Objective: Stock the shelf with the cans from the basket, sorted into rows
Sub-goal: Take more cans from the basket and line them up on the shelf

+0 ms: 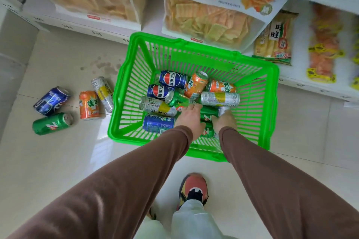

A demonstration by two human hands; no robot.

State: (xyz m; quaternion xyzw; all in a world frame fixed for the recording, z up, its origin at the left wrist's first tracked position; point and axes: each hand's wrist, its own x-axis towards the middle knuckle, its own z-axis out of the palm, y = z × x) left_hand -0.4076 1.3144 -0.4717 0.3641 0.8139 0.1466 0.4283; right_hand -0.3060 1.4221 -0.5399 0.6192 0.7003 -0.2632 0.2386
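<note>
Both hands are reaching into the basket (134, 75) for green cans. The left hand (191, 120) and right hand (225, 121) are each curling over one; whether either grip is closed, I cannot tell.

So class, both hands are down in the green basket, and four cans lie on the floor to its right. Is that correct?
Not quite: the head view shows the four cans on the floor to the left of the green basket, not right. Both the left hand and right hand are down in it.

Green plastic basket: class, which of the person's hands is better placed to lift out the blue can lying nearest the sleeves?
Left. The left hand sits right beside the blue metal can in the green plastic basket; the right hand is farther away, over a green can.
</note>
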